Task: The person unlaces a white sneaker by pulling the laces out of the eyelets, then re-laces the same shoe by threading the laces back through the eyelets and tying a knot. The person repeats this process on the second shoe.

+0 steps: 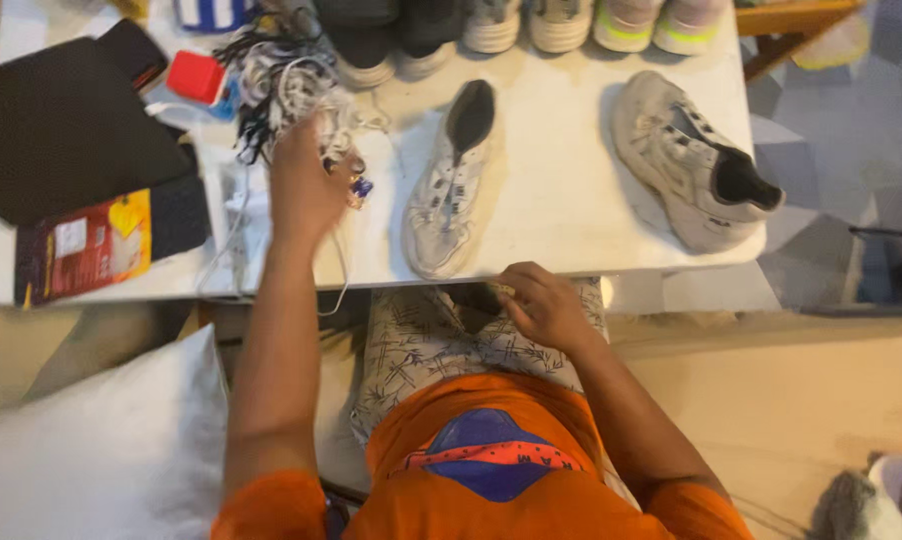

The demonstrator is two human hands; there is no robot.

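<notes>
My left hand (306,185) reaches onto the white table (561,200) and grips white laces at the near edge of a tangled pile of black and white shoelaces (281,75). A lace strand (343,275) hangs from that hand over the table's front edge. My right hand (543,305) rests just below the table edge above my lap, fingers curled; I cannot tell if it holds anything. A worn white sneaker (451,185) lies in the middle of the table, toe toward me. A second white sneaker (691,165) lies at the right.
A row of several shoes (491,25) lines the table's far edge. A black pouch (61,125), a red-and-black packet (91,245) and a small red box (196,75) sit at the left. A white pillow (101,450) lies at lower left.
</notes>
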